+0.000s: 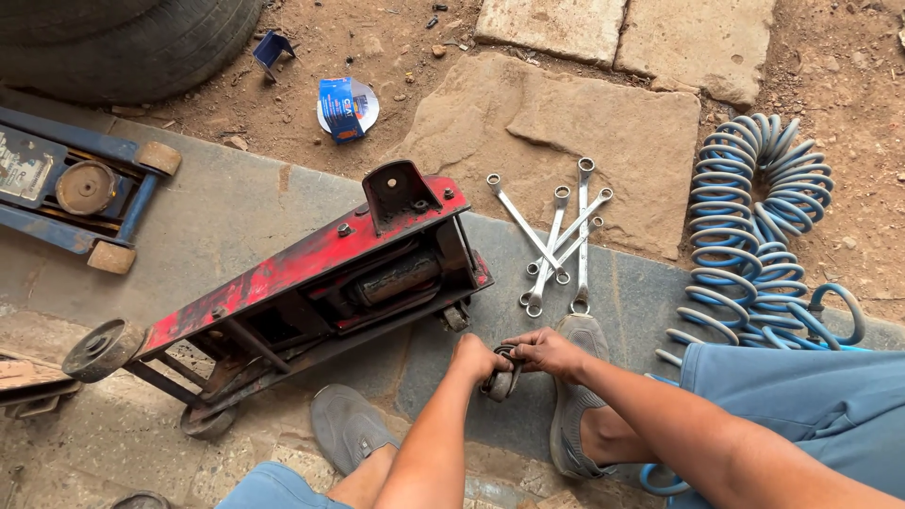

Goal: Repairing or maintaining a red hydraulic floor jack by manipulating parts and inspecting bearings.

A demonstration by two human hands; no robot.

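Both my hands grip a small dark metal caster wheel (501, 381) just above the stone ground between my feet. My left hand (474, 358) closes on its left side and my right hand (547, 352) holds its right side. Beside them, to the left, a worn red floor jack (292, 283) lies tipped on its side, with its rear end close to my hands. Several ring spanners (558, 240) lie fanned out on the ground just beyond my right hand.
A blue floor jack (80, 184) sits at the far left under a tyre (123, 42). A coiled blue air hose (759, 226) lies at the right. A small blue box on a white lid (344, 108) rests on the dirt behind. My grey shoes (351, 426) flank my hands.
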